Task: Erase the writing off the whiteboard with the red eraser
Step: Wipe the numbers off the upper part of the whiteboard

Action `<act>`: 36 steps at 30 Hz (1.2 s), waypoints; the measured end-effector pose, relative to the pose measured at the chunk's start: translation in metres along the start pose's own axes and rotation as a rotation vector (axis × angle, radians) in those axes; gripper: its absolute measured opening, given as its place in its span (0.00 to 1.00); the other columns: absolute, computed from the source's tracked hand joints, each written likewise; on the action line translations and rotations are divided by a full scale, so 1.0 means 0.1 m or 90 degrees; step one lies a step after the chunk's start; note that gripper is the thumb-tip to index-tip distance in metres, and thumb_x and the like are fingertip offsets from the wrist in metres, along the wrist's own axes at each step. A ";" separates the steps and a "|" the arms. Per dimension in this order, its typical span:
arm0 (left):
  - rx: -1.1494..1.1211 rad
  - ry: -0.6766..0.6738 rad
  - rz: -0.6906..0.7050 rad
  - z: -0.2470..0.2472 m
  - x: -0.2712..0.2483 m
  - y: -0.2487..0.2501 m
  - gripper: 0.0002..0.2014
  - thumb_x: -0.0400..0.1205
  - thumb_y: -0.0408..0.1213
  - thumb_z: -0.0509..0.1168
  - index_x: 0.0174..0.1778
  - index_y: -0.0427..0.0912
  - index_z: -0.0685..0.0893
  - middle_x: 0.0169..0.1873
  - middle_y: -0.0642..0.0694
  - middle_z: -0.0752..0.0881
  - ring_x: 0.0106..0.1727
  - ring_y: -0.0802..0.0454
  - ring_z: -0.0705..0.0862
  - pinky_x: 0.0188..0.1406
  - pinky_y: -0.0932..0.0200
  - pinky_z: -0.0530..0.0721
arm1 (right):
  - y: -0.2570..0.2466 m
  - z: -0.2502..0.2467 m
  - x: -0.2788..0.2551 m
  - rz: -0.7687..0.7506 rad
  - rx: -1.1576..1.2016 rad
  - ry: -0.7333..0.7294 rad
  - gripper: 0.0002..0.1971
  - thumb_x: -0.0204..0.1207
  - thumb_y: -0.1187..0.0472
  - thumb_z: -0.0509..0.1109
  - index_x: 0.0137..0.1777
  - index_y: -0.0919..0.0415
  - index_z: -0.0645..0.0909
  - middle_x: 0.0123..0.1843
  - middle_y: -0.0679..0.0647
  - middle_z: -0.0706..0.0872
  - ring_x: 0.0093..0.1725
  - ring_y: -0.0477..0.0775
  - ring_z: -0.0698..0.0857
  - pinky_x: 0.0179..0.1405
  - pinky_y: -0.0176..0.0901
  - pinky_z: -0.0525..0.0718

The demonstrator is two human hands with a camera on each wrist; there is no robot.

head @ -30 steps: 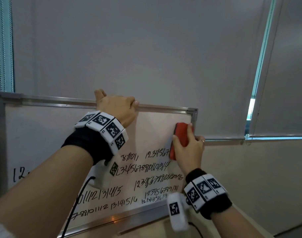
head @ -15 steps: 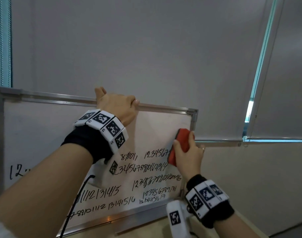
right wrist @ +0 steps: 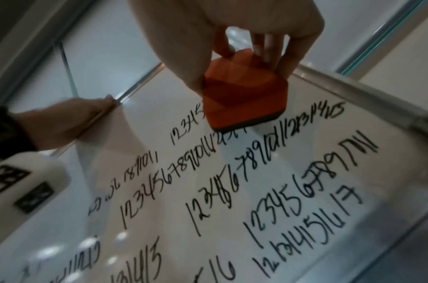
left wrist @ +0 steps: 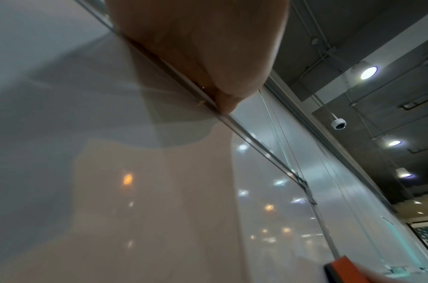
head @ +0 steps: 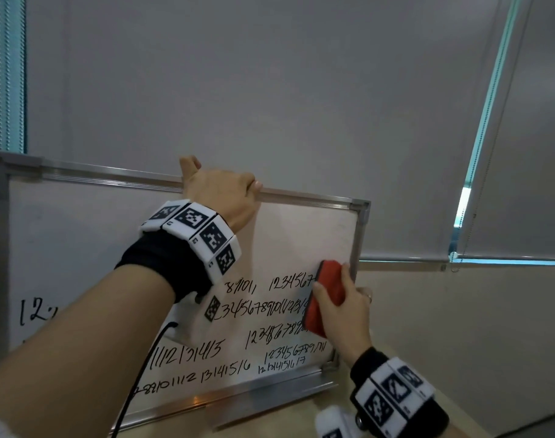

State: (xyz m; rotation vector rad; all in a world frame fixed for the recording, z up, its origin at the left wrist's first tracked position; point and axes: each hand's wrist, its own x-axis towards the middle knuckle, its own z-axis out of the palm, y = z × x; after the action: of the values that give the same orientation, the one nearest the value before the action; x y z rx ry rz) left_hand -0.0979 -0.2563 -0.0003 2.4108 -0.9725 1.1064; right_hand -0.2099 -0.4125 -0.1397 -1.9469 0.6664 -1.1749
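Red eraser with dark felt base; white whiteboard, silver-framed, bearing black numerals; black wristbands with black-and-white square-patterned tags; grey blind at 12 o'clock.

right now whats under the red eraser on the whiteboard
The red eraser lies against the whiteboard, over the right ends of the top rows of numbers. What digits lie beneath it is hidden.

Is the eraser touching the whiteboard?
Touching. The right wrist view shows the eraser's dark pad flat against the whiteboard, no gap.
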 end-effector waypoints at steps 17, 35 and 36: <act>0.005 -0.023 0.009 -0.01 0.00 -0.06 0.18 0.85 0.48 0.42 0.36 0.48 0.72 0.31 0.51 0.79 0.40 0.46 0.74 0.59 0.47 0.52 | -0.16 -0.17 0.22 -0.177 -0.245 0.071 0.35 0.77 0.48 0.63 0.80 0.50 0.51 0.66 0.64 0.65 0.65 0.62 0.67 0.67 0.59 0.70; 0.021 -0.042 0.015 -0.02 0.02 -0.21 0.19 0.85 0.48 0.42 0.38 0.50 0.75 0.37 0.50 0.85 0.45 0.46 0.79 0.52 0.50 0.51 | -0.37 -0.42 0.29 -0.622 -0.372 0.092 0.33 0.66 0.54 0.68 0.74 0.53 0.65 0.64 0.56 0.74 0.56 0.60 0.76 0.54 0.53 0.75; 0.025 -0.041 0.019 -0.02 0.03 -0.21 0.19 0.85 0.48 0.42 0.39 0.50 0.76 0.38 0.50 0.86 0.45 0.46 0.80 0.51 0.51 0.50 | -0.48 -0.41 0.38 -0.677 -0.387 0.078 0.33 0.67 0.55 0.67 0.74 0.52 0.65 0.65 0.54 0.74 0.56 0.59 0.75 0.55 0.53 0.74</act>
State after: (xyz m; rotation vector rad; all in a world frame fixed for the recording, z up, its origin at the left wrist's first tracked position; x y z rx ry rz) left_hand -0.0830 -0.2418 0.0029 2.4844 -1.0203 1.0740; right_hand -0.2278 -0.4267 -0.0698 -2.9062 -0.0509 -1.8578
